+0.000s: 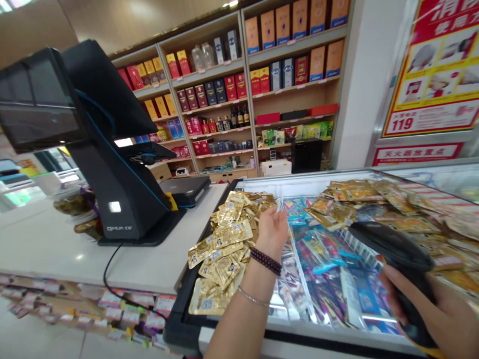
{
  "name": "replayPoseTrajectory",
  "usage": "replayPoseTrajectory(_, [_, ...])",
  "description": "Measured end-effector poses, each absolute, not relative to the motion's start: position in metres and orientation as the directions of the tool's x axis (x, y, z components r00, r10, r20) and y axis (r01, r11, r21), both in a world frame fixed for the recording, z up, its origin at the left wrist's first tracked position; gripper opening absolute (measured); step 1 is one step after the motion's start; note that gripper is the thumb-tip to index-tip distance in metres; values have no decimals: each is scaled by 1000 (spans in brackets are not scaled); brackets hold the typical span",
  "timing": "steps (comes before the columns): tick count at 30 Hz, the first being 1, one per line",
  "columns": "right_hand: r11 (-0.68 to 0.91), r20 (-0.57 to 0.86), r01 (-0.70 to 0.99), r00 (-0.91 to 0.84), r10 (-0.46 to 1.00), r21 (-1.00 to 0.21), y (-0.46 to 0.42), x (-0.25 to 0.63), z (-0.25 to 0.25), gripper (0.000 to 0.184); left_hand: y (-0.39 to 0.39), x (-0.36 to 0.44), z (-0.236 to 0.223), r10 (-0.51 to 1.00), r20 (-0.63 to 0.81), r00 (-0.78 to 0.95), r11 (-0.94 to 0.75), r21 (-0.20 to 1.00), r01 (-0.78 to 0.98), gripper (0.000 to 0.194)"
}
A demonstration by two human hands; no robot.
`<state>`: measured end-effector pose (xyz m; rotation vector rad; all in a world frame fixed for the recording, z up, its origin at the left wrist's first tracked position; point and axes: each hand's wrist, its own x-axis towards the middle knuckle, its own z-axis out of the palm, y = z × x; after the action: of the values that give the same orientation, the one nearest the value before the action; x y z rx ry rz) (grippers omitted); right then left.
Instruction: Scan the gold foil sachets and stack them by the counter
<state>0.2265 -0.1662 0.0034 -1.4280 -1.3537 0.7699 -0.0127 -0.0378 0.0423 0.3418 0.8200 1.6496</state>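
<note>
Shop: wooden wall shelves [209, 99] fill the upper middle of the frame, stacked with red, gold and blue boxes and dark bottles in the lower rows.
Wall sign: a red and yellow poster [430, 85] with the number 119 hangs at upper right, above a smaller red sign [415, 153].
Counter: a white checkout counter [56, 249] runs along the left side, carrying a black point-of-sale terminal [116, 189] with its screens at upper left and a dark flat device [185, 192] behind it, perhaps a printer, though the angle makes that hard to tell.
Chest freezer: its black rim [179, 309] and glass-edged top fill the lower right.
Left hand: the left hand [271, 232] sits over the freezer, palm down, fingers loosely together and apart from the scanner, tips just beside the gold sachets; contact with them is hard to judge from this angle.
Wrist: a dark beaded bracelet [265, 261] and a thin silver chain bracelet [253, 299].
Gold sachets: a heap of gold foil sachets [228, 244] lies in the freezer's near left corner.
Right hand: the right hand [419, 309], at lower right, has its fingers wrapped around the grip of a black handheld barcode scanner [389, 247].
Freezer goods: blue and pink packets [318, 264] lie under the scanner, with tan sachets [374, 199] piled beyond.
</note>
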Motion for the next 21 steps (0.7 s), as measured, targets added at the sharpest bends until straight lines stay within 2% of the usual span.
replayPoseTrajectory(3, [61,79,128,141,987,-990,-172,234,13,46,-38,15,47,968,-108,-227,-91,693,-715,16])
replayPoseTrajectory(5, [66,54,-68,174,983,-995,-173,240,15,40,-28,35,43,970,-53,-237,-107,783,-612,25])
replayPoseTrajectory(7, [92,42,-244,203,978,-965,-173,246,15,32,-11,52,37,971,22,-237,-127,889,-440,32])
replayPoseTrajectory(10, [83,-10,-463,194,981,-882,-172,255,12,31,20,71,25,969,158,-190,-172,983,-61,29])
replayPoseTrajectory(12, [52,-61,-576,176,982,-816,-171,262,9,29,39,81,18,965,235,-115,-204,952,229,28])
replayPoseTrajectory(14, [35,-93,-643,164,982,-765,-170,268,5,25,54,89,13,957,287,-30,-244,860,449,31])
replayPoseTrajectory(17, [18,-93,-651,136,986,-759,-168,274,-4,29,70,97,10,954,292,70,-273,747,606,33])
replayPoseTrajectory(21, [36,-75,-633,147,986,-773,-164,274,-8,38,82,106,13,973,190,129,-224,662,715,14])
